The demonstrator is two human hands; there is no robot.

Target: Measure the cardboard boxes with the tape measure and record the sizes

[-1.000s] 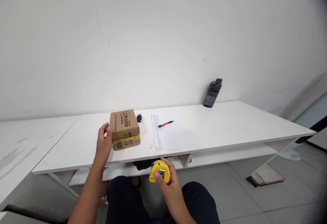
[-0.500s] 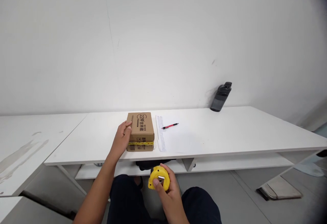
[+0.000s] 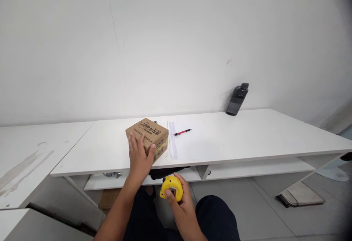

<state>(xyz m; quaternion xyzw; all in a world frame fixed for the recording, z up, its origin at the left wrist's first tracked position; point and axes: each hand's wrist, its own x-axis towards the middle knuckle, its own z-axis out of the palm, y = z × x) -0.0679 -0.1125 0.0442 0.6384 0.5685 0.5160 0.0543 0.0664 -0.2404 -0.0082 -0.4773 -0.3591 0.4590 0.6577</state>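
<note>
A brown cardboard box [image 3: 154,128] with black printing and a band of yellow tape stands on the white desk [image 3: 247,134], turned at an angle. My left hand [image 3: 139,160] grips its near corner, fingers over the top and thumb against the taped side. Low over my lap, my right hand [image 3: 184,206] is closed around a yellow tape measure [image 3: 169,184], the thumb lying on its face. No blade can be made out sticking out of the case. Just right of the box lies white paper [image 3: 203,147] with a red and black pen [image 3: 183,132] on it.
A dark bottle [image 3: 235,101] leans on the wall at the back of the desk. Beneath the desktop, a shelf [image 3: 247,171] holds a black item [image 3: 165,172]. Another cardboard box [image 3: 108,198] sits on the floor below, left of my legs.
The box has turned, so its taped side now faces right and towards me. My left hand has shifted from its left side to its near corner. The tape measure stays in my right hand.
</note>
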